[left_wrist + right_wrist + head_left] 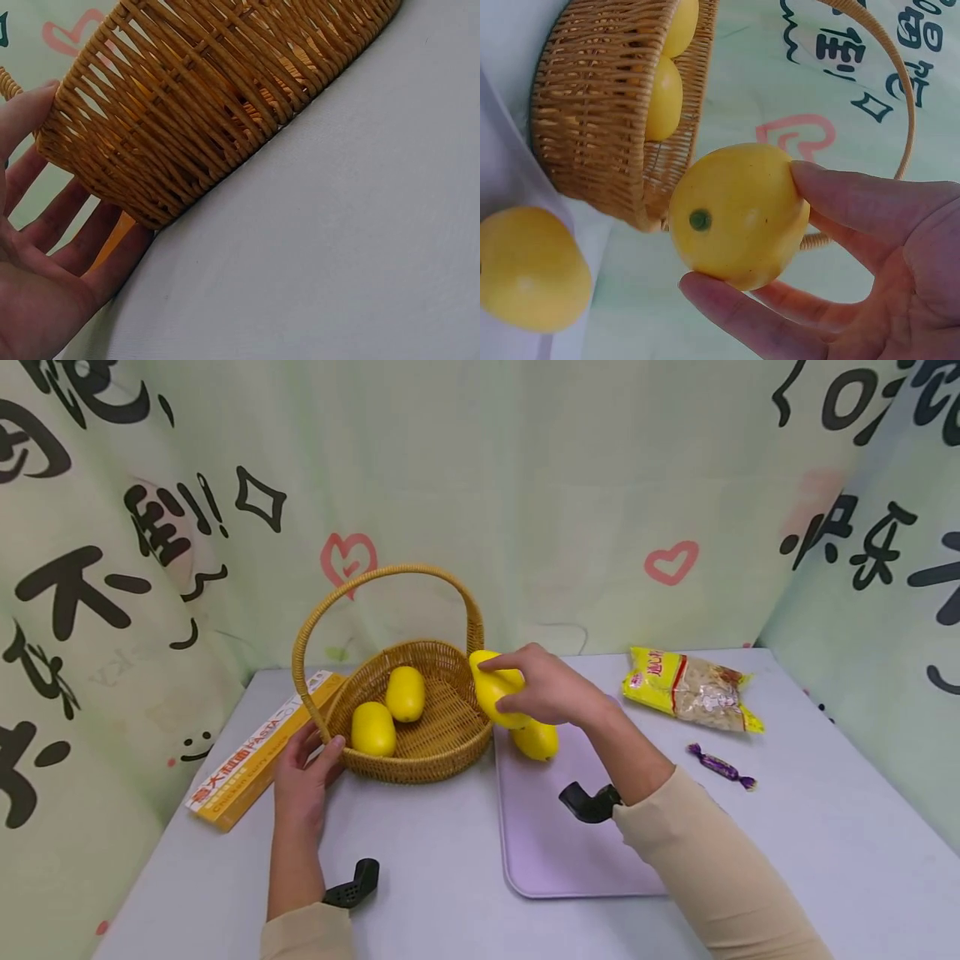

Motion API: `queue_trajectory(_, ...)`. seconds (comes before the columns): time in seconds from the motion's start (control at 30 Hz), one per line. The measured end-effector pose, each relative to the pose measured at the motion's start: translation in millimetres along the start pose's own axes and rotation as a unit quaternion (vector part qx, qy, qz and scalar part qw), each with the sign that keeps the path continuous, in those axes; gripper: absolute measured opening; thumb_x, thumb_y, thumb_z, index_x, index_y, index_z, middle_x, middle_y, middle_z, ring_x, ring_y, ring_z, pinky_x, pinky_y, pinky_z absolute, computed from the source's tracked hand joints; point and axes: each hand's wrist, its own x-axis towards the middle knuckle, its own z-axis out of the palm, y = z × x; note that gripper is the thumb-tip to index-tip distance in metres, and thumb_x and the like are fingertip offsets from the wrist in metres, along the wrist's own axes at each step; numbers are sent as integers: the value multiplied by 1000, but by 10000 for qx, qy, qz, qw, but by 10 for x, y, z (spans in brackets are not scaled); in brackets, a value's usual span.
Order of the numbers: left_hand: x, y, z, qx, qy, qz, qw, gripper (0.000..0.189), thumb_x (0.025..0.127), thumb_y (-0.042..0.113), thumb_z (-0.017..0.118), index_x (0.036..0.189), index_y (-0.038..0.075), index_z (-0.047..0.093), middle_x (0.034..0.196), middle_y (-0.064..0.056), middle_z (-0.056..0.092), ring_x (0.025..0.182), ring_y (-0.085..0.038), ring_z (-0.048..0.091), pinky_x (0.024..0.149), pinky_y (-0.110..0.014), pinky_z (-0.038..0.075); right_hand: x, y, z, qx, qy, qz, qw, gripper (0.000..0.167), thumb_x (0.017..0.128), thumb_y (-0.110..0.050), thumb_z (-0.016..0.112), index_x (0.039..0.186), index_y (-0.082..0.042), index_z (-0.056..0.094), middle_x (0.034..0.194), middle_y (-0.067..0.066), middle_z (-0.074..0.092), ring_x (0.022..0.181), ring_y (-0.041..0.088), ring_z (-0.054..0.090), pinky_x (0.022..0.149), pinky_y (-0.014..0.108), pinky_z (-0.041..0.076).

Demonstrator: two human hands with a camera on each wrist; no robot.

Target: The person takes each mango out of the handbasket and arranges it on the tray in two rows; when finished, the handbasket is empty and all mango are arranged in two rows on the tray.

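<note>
My right hand (551,685) holds a yellow mango-shaped fruit (739,217) between thumb and fingers, raised beside the right rim of a wicker basket (420,768). A small green stem spot shows on the fruit. Inside the basket lie two more yellow fruits, one near the front rim (373,729) and another behind it (405,693). Below my right hand, another yellow fruit (536,741) rests on a lilac tray (570,852). My left hand (52,247) grips the basket's left side, its thumb at the rim and its fingers against the outer weave.
A long yellow-and-white box (258,760) lies left of the basket, partly behind it. Toward the back right are a yellow snack bag (690,689) and a purple wrapped candy (722,767). The basket's tall handle (397,568) arches up. Printed curtains (510,510) surround the table.
</note>
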Motion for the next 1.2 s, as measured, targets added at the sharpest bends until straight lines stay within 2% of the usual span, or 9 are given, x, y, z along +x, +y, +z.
queue_trajectory(0.27,-8,-12,-7,-10,16,-4,10000,64,99,30,72,156,35,44,158,0,47,137,-19,51,114,-33,48,-114,185,-17,112,172,283,9994,57,95,-11,70,150,-16,56,153,22,45,137,37,42,116,56,42)
queue_trajectory(0.43,-6,-3,-14,-13,-15,-21,10000,67,97,34,74,156,37,43,160,-1,44,139,-19,50,116,-36,46,-212,298,-56,50,398,458,9981,57,95,-13,71,150,-16,56,149,23,46,133,37,46,113,56,45)
queue_trajectory(0.57,-9,6,-18,-41,-6,-10,10000,66,97,33,73,156,37,44,160,-1,45,138,-19,50,116,-36,46,-292,416,-95,-30,533,653,9964,58,96,-14,70,151,-16,54,152,25,44,135,40,44,114,60,44)
queue_trajectory(0.77,-23,-3,-14,-14,-54,-8,10000,65,98,32,73,156,36,44,161,-1,44,139,-19,50,116,-36,46,-387,639,-94,-60,609,979,9933,59,96,-15,69,152,-15,53,151,27,43,133,42,43,112,61,44)
queue_trajectory(1.0,-10,-5,-8,-72,-33,-26,10000,65,98,31,73,156,36,44,161,-1,44,138,-19,50,115,-35,46,-435,871,-76,-86,593,1174,9913,60,95,-14,70,151,-10,53,151,32,41,129,45,41,111,64,41)
queue_trajectory(1.03,-8,-6,-7,-74,-30,-25,10000,65,98,31,73,156,36,44,161,-1,44,138,-19,50,115,-35,46,-437,895,-72,-86,567,1203,9911,59,94,-13,70,151,-10,53,152,32,40,128,45,42,111,63,41)
queue_trajectory(1.13,-7,-9,-7,-66,-34,-24,10000,65,98,31,73,156,36,44,161,-1,44,139,-19,50,115,-35,46,-430,984,-44,-70,462,1345,9898,59,94,-11,70,151,-9,53,153,32,40,120,43,48,100,54,53)
queue_trajectory(1.2,-10,-7,-6,-67,-40,-19,10000,65,98,31,73,156,36,44,161,-1,45,139,-19,50,115,-35,46,-413,1053,-17,-101,417,1417,9890,59,94,-10,69,150,-8,54,153,32,40,117,42,50,93,47,56)
